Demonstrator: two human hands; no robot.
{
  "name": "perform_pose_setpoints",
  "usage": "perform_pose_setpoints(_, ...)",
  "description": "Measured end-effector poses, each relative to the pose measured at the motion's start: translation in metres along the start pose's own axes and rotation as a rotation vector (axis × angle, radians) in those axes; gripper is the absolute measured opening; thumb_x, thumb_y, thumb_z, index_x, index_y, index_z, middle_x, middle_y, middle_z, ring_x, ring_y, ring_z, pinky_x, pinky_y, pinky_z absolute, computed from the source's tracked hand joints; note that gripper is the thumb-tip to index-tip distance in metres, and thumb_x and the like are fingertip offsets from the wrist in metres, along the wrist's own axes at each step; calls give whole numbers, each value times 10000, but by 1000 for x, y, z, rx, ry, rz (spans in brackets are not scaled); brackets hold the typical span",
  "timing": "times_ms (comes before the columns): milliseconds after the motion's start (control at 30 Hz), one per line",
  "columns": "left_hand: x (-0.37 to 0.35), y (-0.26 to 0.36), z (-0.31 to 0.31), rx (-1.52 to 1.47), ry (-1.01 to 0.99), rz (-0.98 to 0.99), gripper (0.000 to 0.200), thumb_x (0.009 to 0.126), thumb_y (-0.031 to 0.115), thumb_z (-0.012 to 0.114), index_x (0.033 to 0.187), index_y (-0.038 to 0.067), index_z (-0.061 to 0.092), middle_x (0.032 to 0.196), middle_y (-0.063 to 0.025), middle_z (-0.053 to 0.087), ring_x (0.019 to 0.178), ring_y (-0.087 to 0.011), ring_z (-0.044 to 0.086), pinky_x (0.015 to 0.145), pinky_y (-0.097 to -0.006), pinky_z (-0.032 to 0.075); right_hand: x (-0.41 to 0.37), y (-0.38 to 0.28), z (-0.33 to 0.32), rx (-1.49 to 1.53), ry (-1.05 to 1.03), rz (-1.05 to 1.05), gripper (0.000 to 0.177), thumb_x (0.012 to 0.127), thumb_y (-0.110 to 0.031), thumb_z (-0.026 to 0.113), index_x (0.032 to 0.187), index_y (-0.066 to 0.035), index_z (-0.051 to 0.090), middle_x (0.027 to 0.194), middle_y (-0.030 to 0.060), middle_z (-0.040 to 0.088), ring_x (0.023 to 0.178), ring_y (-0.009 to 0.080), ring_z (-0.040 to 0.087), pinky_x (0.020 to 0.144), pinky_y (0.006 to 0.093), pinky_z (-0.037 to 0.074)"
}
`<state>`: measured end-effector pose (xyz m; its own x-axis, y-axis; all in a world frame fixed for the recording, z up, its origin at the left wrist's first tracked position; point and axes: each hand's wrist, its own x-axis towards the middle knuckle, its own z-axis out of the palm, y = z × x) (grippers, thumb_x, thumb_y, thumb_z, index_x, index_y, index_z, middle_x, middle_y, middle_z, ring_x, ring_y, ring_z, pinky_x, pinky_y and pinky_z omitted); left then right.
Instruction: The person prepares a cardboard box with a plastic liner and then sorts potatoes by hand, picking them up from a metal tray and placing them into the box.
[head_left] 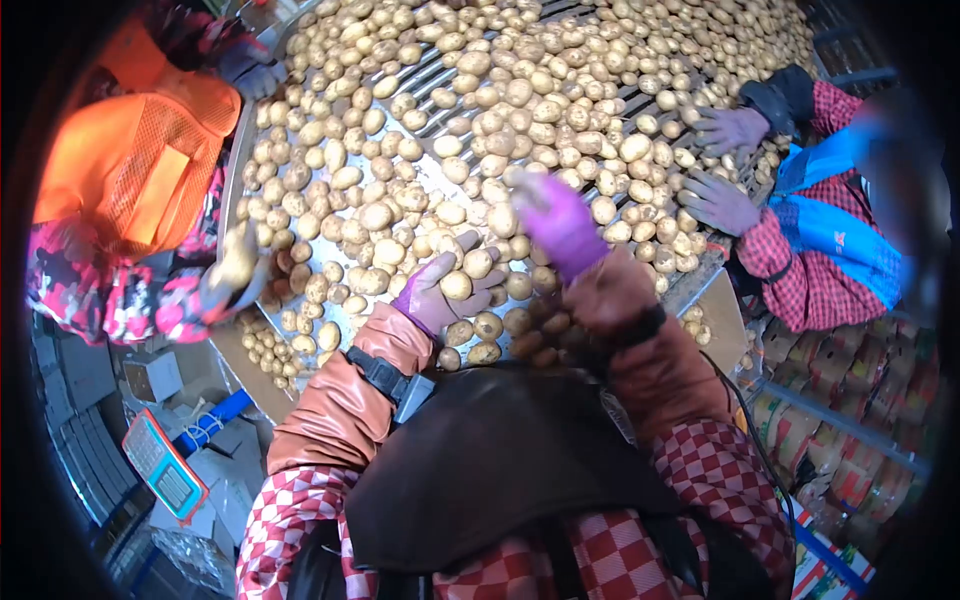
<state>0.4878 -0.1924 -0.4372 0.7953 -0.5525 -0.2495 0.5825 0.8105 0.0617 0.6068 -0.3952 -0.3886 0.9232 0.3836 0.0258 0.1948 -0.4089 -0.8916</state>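
Note:
Potatoes (376, 217) cover the metal sorting table (428, 178) in front of me. My left hand (435, 297), in a purple and grey glove, is among them near the table's close edge. Two potatoes (456, 286) rest in its curved fingers, between thumb and fingertips. To its right and farther in, my right hand (561, 222) hangs over the potatoes in a purple glove. Motion smears its fingers, and a pale patch shows at their tips. Several darker potatoes (518, 321) lie below it, close to my dark apron (490, 455).
At the left, a person in an orange vest (150, 180) holds a blurred potato (234, 262). Two grey-gloved hands (722, 203) of another person reach in from the right. A digital scale (165, 465) stands at lower left; stacked, netted packages (845, 400) are at lower right.

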Motion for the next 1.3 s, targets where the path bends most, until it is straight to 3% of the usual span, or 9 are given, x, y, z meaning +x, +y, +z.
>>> perform_pose_setpoints(133,-22,9,-5,167,31,-16,681,934,370,570,1501,137,272,1439,-158,441,1255,-406,476,947,-482,448,63,49,3,-1019,-123,165,575,757,-374,697,1262,-136,561,1294,168,556,1200,356,516,1009,461,430)
perform_pose_setpoints(467,-243,33,-23,54,101,632,526,932,287,591,1404,133,418,1343,-166,501,1112,-356,546,787,-382,534,78,-4,19,-1243,-567,282,587,812,-416,650,1342,-207,507,1436,186,415,1311,427,400,1040,530,391)
perform_pose_setpoints(633,-356,69,-126,104,874,1114,235,932,234,623,1059,41,579,1122,-68,604,1097,-239,555,917,-414,537,73,22,12,-1158,-481,253,631,796,-418,661,1382,-268,480,1411,219,410,1266,446,433,1058,534,380)
perform_pose_setpoints(733,-324,59,-85,529,1684,918,517,939,233,595,1389,38,430,1243,-146,577,1100,-233,560,948,-364,468,87,54,8,-1227,-547,177,581,785,-390,670,1320,-218,528,1322,216,482,1217,396,477,1027,529,396)
perform_pose_setpoints(833,-272,31,-65,1543,1453,940,410,885,207,657,1247,23,601,1214,-126,613,1088,-240,576,953,-362,441,70,39,3,-1244,-546,153,506,793,-358,667,1259,-192,559,1264,201,514,1156,378,505,980,508,418)
perform_pose_setpoints(933,-181,22,-16,1953,857,984,331,855,162,646,1178,91,647,1128,-155,638,998,-311,611,853,-409,489,44,15,-4,-1285,-571,111,433,802,-327,664,1197,-166,591,1206,186,546,1094,359,534,933,487,440)
perform_pose_setpoints(1067,-73,42,7,2465,761,668,412,783,208,660,1188,138,630,1115,-155,620,1014,-373,581,882,-452,483,36,12,-9,-1305,-572,89,339,813,-284,660,1114,-131,633,1128,167,589,1012,334,572,870,459,470)
perform_pose_setpoints(1267,-25,79,-11,2325,657,107,317,733,170,703,1044,151,642,999,-128,613,930,-326,611,828,-416,511,39,-5,-12,-1249,-574,62,218,830,-221,653,990,-79,696,1012,137,653,890,297,628,776,418,514)
perform_pose_setpoints(1300,-43,82,-12,2126,727,530,216,774,222,684,976,157,650,1037,-110,650,941,-311,647,809,-421,523,45,4,-8,-1208,-498,47,289,814,-261,659,1046,-89,674,1055,150,646,952,309,617,821,429,505)
